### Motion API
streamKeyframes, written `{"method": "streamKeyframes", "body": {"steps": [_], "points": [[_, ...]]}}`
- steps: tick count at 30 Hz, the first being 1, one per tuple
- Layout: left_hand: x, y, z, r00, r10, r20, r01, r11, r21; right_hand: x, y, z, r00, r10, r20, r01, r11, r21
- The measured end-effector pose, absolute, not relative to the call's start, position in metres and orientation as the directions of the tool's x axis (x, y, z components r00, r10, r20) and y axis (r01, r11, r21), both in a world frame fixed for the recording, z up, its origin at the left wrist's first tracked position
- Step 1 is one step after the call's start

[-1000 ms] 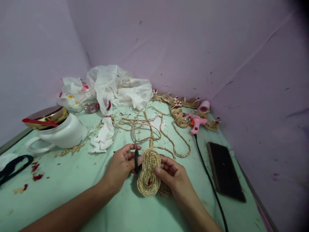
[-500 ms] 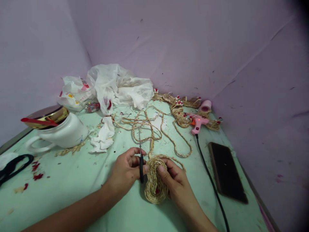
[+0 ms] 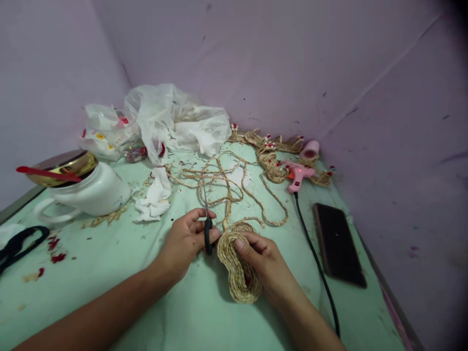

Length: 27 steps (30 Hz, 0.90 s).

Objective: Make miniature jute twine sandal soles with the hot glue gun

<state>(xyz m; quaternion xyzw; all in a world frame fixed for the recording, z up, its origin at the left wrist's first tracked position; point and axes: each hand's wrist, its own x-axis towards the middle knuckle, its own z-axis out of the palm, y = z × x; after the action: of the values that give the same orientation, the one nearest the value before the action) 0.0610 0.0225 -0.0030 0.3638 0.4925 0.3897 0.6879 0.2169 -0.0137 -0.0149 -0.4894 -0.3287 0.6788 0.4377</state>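
Note:
My left hand [image 3: 188,239] is closed around the black handles of a pair of scissors [image 3: 208,234], their thin blades pointing away from me. My right hand [image 3: 265,261] grips a coil of braided straw cord [image 3: 237,282], wound in rows into a peanut-like shape with a small red spot low inside it. The coil tilts above the table, just right of the scissors and apart from them. From its far end a length of loose braided cord [image 3: 228,197] runs out and lies in tangled loops on the table.
At right are a pink glue gun [image 3: 299,174] with a black cable and a dark phone [image 3: 339,243]. Straw braids with red and white beads [image 3: 270,163] line the back. Plastic bags [image 3: 179,122], crumpled tissue [image 3: 155,195], a white teapot-like vessel [image 3: 98,192] and a black strap [image 3: 22,246] are left.
The coil in my right hand has turned, its lower end swinging right, and a short cord end now shows beyond it. My left hand still holds the scissors; the camera view has shifted slightly.

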Motion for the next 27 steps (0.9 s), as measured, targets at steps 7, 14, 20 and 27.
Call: {"method": "streamKeyframes", "body": {"steps": [7,14,20,27], "points": [[0.063,0.0229,-0.0039,0.248,0.875,-0.417,-0.205,0.468,0.86,0.2161,-0.0135,-0.0156,-0.17,0.922,-0.347,-0.198,-0.376,-0.905],[0.0597,0.0233,-0.0068,0.338,0.865,-0.371,-0.215,0.455,0.864,0.2172,-0.0137,-0.0131,-0.161,0.942,-0.293,-0.123,-0.314,-0.942],[0.0593,0.023,-0.005,0.355,0.855,-0.379,-0.208,0.467,0.859,0.218,-0.0127,-0.0108,-0.165,0.946,-0.278,-0.108,-0.298,-0.949],[0.0569,0.0258,-0.0036,0.324,0.869,-0.373,-0.15,0.436,0.887,0.2172,-0.0136,-0.0143,-0.098,0.946,-0.31,-0.239,-0.325,-0.915]]}}
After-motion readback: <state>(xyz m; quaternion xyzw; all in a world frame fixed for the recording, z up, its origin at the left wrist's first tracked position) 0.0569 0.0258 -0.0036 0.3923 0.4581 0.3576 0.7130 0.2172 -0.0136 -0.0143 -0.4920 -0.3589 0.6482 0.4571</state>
